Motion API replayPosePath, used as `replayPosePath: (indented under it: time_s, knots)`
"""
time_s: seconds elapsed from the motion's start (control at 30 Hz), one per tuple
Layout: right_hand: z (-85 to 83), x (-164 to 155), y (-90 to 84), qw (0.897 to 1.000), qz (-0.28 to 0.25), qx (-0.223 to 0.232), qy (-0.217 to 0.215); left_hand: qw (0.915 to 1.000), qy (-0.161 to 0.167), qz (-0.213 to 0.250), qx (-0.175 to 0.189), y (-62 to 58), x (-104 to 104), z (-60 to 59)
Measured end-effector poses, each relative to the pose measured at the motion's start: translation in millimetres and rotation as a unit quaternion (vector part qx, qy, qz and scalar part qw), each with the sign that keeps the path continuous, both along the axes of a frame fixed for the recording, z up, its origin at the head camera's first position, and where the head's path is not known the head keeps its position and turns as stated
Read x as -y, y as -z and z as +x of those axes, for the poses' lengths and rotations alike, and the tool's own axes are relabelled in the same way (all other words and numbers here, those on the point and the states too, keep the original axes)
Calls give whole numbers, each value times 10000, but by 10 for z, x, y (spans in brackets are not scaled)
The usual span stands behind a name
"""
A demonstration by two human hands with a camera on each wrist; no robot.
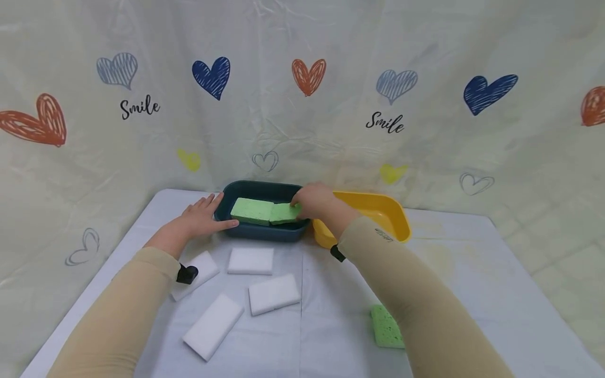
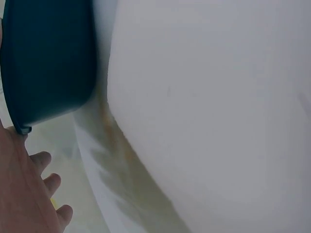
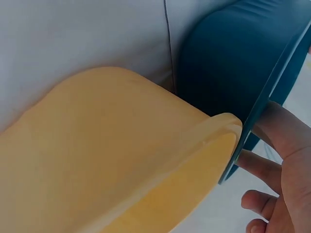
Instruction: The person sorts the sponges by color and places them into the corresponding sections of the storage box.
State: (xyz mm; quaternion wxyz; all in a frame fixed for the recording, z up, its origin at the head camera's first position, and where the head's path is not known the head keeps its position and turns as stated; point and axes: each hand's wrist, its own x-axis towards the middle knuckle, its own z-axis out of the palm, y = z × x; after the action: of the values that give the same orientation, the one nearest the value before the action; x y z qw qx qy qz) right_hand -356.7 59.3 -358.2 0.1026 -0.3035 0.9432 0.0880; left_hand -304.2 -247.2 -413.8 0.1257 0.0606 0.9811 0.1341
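Note:
A dark teal basin (image 1: 267, 231) stands at the back of the table with two green sponges inside. One green sponge (image 1: 250, 210) lies at the left. My right hand (image 1: 315, 200) pinches the right end of the other green sponge (image 1: 282, 213), which slants beside the first. In the right wrist view, the right thumb and fingers reach in over the basin's rim. My left hand (image 1: 197, 218) rests at the basin's left end, fingers spread and thumb along the front rim. From the left wrist, its fingers show extended beside the basin wall (image 2: 48, 58).
A yellow basin (image 1: 403, 219) stands right beside the teal one, under my right wrist. Several white sponges (image 1: 250, 261) lie spread on the table in front. Another green sponge (image 1: 386, 328) lies near my right forearm. A curtain printed with hearts (image 1: 302, 31) hangs behind.

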Motion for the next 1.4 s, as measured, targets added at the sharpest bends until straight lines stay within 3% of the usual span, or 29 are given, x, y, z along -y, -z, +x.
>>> replayPosePath:
  time_s: [0.47, 0.8, 0.97, 1.2, 1.4]
  knots:
    - [-60, 48, 29, 9991, 379, 12, -209, 10000, 33, 3, 36, 1, 13, -19]
    - [-30, 8, 13, 9987, 146, -142, -459, 10000, 30, -16, 65, -17, -5, -19]
    - [30, -32, -18, 9983, -87, -138, -566, 9999, 54, -13, 129, -55, 2, 22]
    - [185, -188, -141, 9948, -919, 25, -430, 9999, 83, -11, 106, -92, -2, 36]
    - [341, -425, -195, 9900, -1314, -191, -476, 9999, 97, -7, 143, -75, -14, 26]
